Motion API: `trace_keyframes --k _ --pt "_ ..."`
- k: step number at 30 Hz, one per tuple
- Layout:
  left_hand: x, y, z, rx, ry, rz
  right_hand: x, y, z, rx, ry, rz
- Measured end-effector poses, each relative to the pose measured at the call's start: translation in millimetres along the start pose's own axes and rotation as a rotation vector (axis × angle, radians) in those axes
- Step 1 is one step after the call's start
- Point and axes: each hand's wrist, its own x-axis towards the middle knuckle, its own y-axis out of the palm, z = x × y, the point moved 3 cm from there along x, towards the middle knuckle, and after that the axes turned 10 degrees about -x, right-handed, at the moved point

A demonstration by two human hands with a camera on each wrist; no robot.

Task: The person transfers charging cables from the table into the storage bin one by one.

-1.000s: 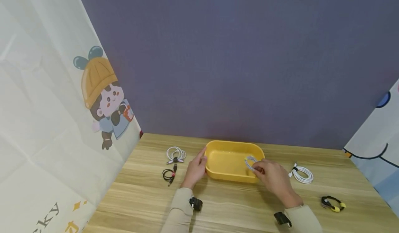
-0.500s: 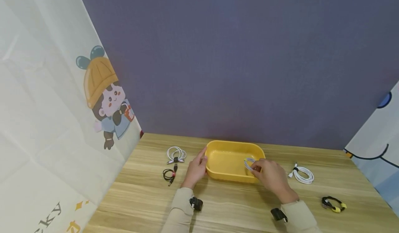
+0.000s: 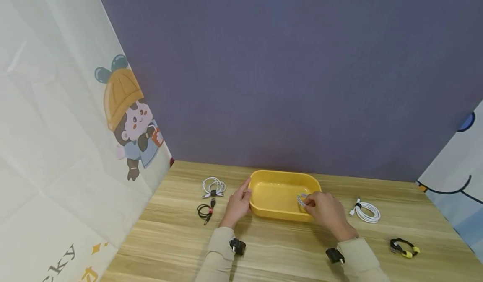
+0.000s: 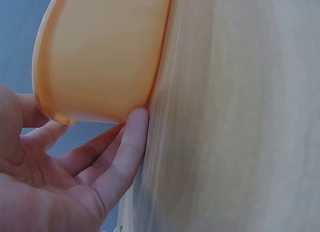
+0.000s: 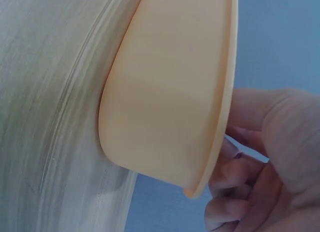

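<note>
A yellow plastic tray [image 3: 275,196] stands on the wooden table, its long side toward me. Along its left end lies my left hand [image 3: 237,206], fingers fairly straight against the outer wall and thumb up at the rim. The left wrist view shows these fingertips [image 4: 136,119] at the tray's lower corner. My right hand [image 3: 327,210] reaches over the right end and pinches a coiled grey-white cable [image 3: 300,200] inside the tray. Most of that cable is hidden behind the fingers. In the right wrist view, the tray wall [image 5: 160,101] covers the cable and the curled fingers [image 5: 232,174] show beyond the rim.
Left of the tray lie a white coiled cable [image 3: 214,186] with a black tie and a black cable [image 3: 205,211] with a red tie. To the right are a white coiled cable [image 3: 367,213] and a black cable [image 3: 404,247] with yellow ties. A dark panel [image 3: 283,85] stands behind.
My right hand has shifted slightly left over the tray, and less of the grey-white cable shows beside its fingers. The left hand and the tray stay in place.
</note>
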Motion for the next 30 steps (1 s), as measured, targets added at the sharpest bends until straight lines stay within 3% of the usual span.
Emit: trace_keyframes --k 16,30 --pt "0.7 0.7 -0.2 -0.005 0.002 -0.004 7.5 8.3 -3.2 -0.014 0.06 0.098" --pt "2.8 2.7 3.3 -0.006 -0.008 0.0 12.2 9.0 -1.0 -0.04 0.078 0.11"
